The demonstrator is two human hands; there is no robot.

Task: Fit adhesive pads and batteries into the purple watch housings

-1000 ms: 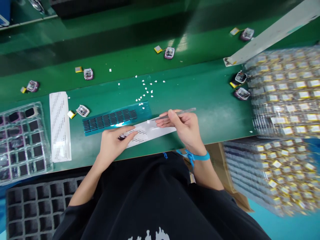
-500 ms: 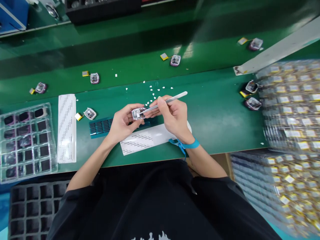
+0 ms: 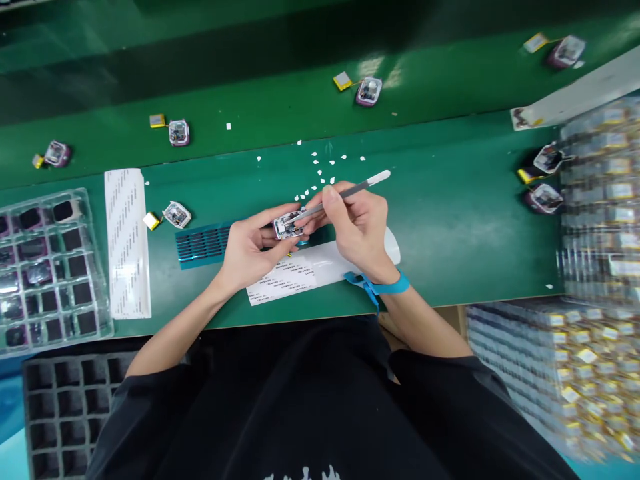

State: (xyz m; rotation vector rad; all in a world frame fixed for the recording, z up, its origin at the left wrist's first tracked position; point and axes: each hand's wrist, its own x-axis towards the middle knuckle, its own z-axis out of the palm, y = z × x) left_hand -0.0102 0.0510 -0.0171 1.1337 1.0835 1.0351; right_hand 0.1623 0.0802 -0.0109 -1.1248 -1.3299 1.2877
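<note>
Tweezers [image 3: 353, 190] slant out of the right hand [image 3: 357, 223], pinched between thumb and fingers, toward a small open case [image 3: 287, 226] that the left hand [image 3: 250, 250] grips by its edges, circuitry facing up. The tips seem to touch the circuitry, though they're too small for me to be sure. Round that case on the green bench [image 3: 460, 213], little white bits [image 3: 320, 172] scatter at one o'clock, a pale printed strip [image 3: 285, 281] runs past five, and a blue sheet [image 3: 200, 248] of black pieces lies at nine.
</note>
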